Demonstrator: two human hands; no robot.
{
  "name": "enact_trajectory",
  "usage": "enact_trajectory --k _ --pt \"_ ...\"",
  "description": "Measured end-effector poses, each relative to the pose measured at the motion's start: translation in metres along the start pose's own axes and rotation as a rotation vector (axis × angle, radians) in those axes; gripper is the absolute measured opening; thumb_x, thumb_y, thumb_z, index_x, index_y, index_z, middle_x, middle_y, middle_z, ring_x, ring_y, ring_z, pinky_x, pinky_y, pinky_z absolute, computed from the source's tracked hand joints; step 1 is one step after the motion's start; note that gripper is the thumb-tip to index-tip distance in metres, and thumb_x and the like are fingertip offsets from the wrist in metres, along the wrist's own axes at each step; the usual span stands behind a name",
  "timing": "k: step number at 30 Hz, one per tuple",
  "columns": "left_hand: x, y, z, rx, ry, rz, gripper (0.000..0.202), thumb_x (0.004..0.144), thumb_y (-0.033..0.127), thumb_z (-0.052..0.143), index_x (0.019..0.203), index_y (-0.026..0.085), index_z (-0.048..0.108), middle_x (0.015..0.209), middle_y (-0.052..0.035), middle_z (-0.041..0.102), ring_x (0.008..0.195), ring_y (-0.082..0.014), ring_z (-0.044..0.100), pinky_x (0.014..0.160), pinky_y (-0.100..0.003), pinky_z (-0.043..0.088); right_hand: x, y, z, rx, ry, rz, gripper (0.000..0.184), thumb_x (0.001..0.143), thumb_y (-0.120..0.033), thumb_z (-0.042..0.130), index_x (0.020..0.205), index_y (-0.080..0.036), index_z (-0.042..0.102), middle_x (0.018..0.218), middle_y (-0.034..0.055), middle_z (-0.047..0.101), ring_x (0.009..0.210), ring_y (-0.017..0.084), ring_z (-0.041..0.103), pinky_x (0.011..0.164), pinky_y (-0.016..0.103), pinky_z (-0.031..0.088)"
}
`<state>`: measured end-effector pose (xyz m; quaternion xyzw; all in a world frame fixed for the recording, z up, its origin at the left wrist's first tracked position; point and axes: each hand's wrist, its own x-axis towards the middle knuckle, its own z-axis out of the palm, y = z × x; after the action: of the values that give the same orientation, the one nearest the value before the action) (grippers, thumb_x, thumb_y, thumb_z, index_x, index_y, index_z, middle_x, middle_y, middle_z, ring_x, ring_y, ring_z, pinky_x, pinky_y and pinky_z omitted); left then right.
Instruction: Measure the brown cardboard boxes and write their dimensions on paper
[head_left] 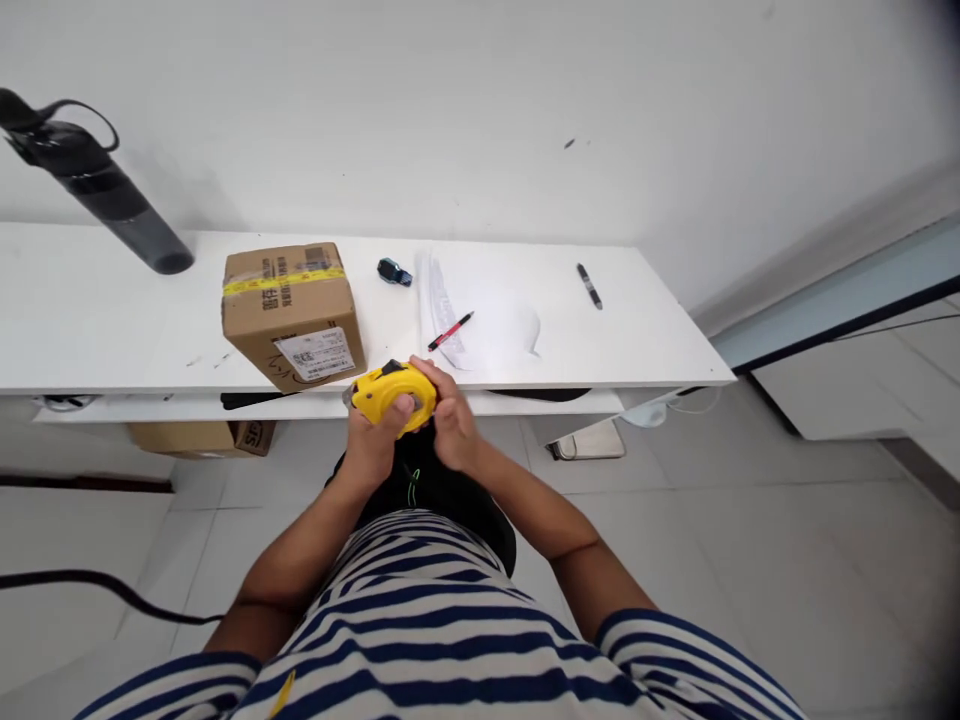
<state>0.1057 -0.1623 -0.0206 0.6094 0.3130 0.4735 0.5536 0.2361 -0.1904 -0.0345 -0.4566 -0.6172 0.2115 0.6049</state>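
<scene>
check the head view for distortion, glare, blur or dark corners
Head view: wide-angle bend tilts the black bottle and splays the edges of the white table; light is bright and even, with only soft shadows beside the cardboard box; no hard glare; right corners darken; the yellow tape measure held in the left hand and right hand is sharp.

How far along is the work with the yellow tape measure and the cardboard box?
Done: nothing visible; the cardboard box sits taped shut on the white desk. In hand: left hand and right hand both grip the yellow tape measure, no tape seen drawn out. Left: red pen lies untouched on the paper.
</scene>
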Motion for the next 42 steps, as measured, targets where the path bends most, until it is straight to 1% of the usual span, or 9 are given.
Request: enact_trajectory --k 3,6,8,11,17,20,25,33,42 --pt "0.018 -0.006 -0.006 0.236 -0.119 0.112 0.052 0.082 0.054 0.072 0.119 0.018 0.068 0.117 -0.0127 0.076 0.106 -0.0274 0.073 0.098 -0.046 0.058 0.038 0.024 -0.061 -0.459 -0.100 -0.071 0.075 0.101 -0.068 0.016 0.114 -0.022 0.073 0.104 0.0119 0.073 0.100 0.026 0.067 0.089 0.040 0.053" --pt "0.038 -0.010 -0.006 0.662 -0.348 0.294 0.042 0.080 0.045 0.075 0.115 0.022 0.071 0.132 -0.0118 0.071 0.133 -0.0329 0.059 0.123 -0.064 0.027 0.087 0.057 -0.107 -0.965 -0.179 0.109 0.050 0.106 -0.041 0.029 0.142 -0.019 0.056 0.118 0.0152 0.072 0.100 0.027 0.067 0.079 0.036 0.050" --pt "0.050 -0.016 0.001 0.902 -0.469 0.354 0.037 0.082 0.041 0.072 0.114 0.023 0.071 0.145 -0.0121 0.062 0.147 -0.0379 0.044 0.123 -0.074 0.007 0.111 0.077 -0.118 -1.149 -0.458 0.182 0.046 0.103 -0.027 0.038 0.146 -0.018 0.052 0.120 0.0171 0.072 0.096 0.028 0.069 0.075 0.036 0.048" --pt "0.066 -0.028 0.013 1.066 -0.632 0.429 0.039 0.080 0.035 0.071 0.117 0.021 0.071 0.160 -0.0144 0.044 0.156 -0.0410 0.024 0.123 -0.074 0.004 0.127 0.095 -0.117 -1.191 -0.677 0.204 0.033 0.098 -0.020 0.047 0.125 -0.014 0.065 0.106 0.0172 0.075 0.090 0.029 0.069 0.074 0.035 0.045" --pt "0.077 -0.041 0.021 0.995 -0.758 0.341 0.042 0.083 0.037 0.067 0.121 0.019 0.066 0.156 -0.0141 0.051 0.153 -0.0351 0.035 0.126 -0.066 0.012 0.109 0.090 -0.116 -0.856 -0.380 0.231 0.037 0.107 -0.033 0.027 0.124 -0.016 0.054 0.101 0.0121 0.072 0.080 0.022 0.065 0.073 0.033 0.044" --pt "0.075 -0.048 0.015 0.910 -0.781 0.277 0.040 0.084 0.039 0.068 0.120 0.023 0.065 0.153 -0.0077 0.056 0.150 -0.0293 0.041 0.129 -0.059 0.015 0.090 0.088 -0.110 -0.326 -0.231 0.302 0.032 0.100 -0.051 0.047 0.102 -0.021 0.058 0.091 0.0030 0.067 0.076 0.017 0.060 0.072 0.029 0.045" --pt "0.073 -0.065 0.010 0.974 -0.787 0.326 0.038 0.091 0.034 0.062 0.127 0.022 0.062 0.158 -0.0064 0.049 0.155 -0.0260 0.033 0.131 -0.054 0.011 0.070 0.096 -0.099 -0.081 -0.173 0.401 0.041 0.097 -0.061 0.048 0.087 -0.023 0.060 0.067 -0.0037 0.052 0.064 0.015 0.050 0.066 0.030 0.040" --pt "0.074 -0.070 0.011 0.884 -0.803 0.303 0.045 0.097 0.045 0.056 0.136 0.024 0.059 0.159 -0.0062 0.048 0.154 -0.0235 0.034 0.130 -0.047 0.022 0.069 0.094 -0.098 -0.286 -0.060 0.392 0.048 0.094 -0.056 0.050 0.059 -0.023 0.049 0.061 -0.0001 0.056 0.065 0.016 0.053 0.067 0.032 0.043" --pt "0.075 -0.071 0.012 0.866 -0.801 0.266 0.045 0.094 0.046 0.062 0.134 0.025 0.061 0.157 -0.0046 0.051 0.154 -0.0240 0.034 0.130 -0.047 0.025 0.068 0.094 -0.094 -0.322 -0.076 0.468 0.041 0.087 -0.050 0.061 0.058 -0.023 0.049 0.059 -0.0007 0.055 0.066 0.017 0.053 0.065 0.032 0.043"
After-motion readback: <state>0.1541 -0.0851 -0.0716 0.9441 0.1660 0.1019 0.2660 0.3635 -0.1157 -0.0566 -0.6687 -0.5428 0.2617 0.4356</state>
